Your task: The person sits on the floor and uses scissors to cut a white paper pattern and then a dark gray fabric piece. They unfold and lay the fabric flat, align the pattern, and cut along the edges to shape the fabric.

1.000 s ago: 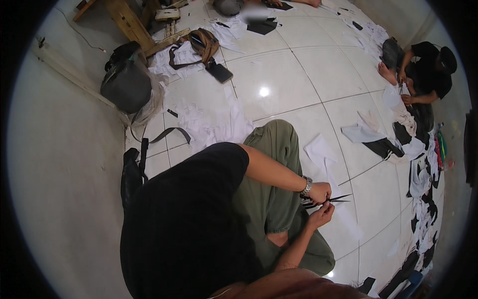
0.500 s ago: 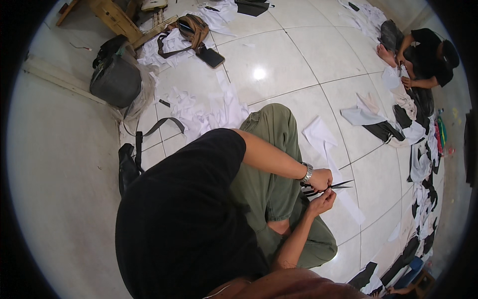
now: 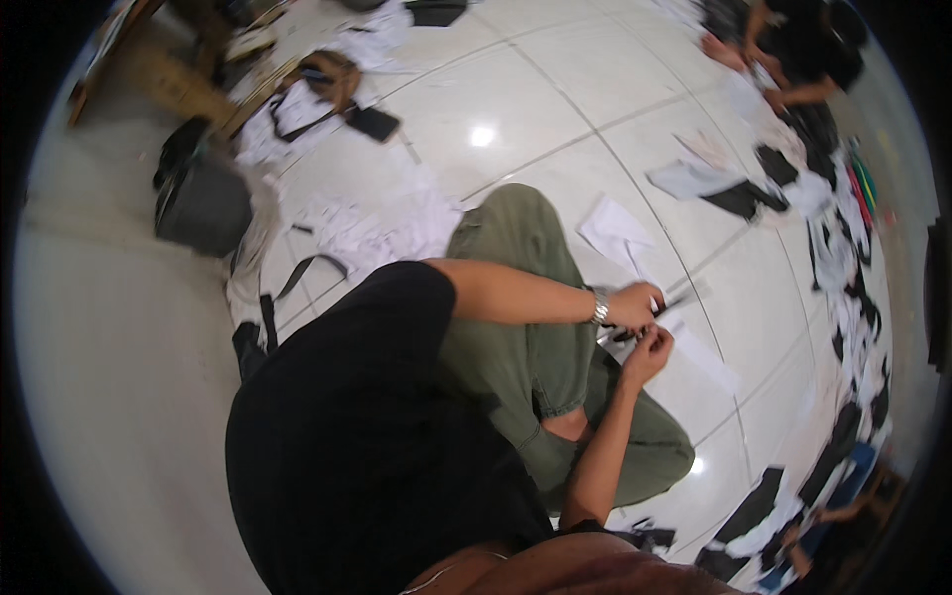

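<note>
A pair of scissors with dark handles lies across my closed left hand, its blades smeared by motion and pointing right. A metal watch sits on that wrist. Just below, my right hand has thumb and fingers pinched together beside the scissors. What is in this pinch, if anything, is too small to make out. On the floor beyond my hands lie a folded white cloth and a white strip, which runs out from beneath them. My crossed legs in green trousers are beside both forearms.
White scraps heap beyond my knee. A phone, a brown bag and a dark grey bag lie at the upper left. At the upper right another person sits among cloth pieces. Black and white scraps line the right wall.
The whole view has shifted and blurred slightly. My two hands stay together at the scissors, whose blades now tilt more upward and look smeared.
</note>
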`<state>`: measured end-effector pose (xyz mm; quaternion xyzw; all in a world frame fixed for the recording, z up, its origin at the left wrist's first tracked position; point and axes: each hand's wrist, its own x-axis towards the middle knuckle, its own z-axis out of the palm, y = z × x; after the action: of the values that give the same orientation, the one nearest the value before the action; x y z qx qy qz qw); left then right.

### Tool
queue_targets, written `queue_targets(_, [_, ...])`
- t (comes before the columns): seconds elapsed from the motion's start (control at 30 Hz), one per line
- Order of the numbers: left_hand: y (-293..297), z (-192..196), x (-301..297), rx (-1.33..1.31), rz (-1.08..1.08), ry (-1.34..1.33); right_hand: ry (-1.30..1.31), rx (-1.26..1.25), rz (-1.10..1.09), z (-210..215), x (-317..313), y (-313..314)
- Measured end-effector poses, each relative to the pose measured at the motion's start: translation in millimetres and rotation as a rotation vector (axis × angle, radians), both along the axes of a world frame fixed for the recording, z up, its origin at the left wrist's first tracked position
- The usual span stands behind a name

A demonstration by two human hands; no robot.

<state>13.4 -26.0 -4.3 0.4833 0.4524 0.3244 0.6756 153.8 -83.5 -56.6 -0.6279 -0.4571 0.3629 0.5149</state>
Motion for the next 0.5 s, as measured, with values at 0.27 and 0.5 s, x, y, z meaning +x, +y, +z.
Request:
queue_targets(0.27, [17, -3, -14, -0.145, 0.141, -0.019, -0.207, -0.075, 0.151, 7, -6, -5])
queue_targets(0.5, [18, -3, -16, -0.195, 0.127, 0.041, -0.409, -0.116, 0.094, 27, -4, -8])
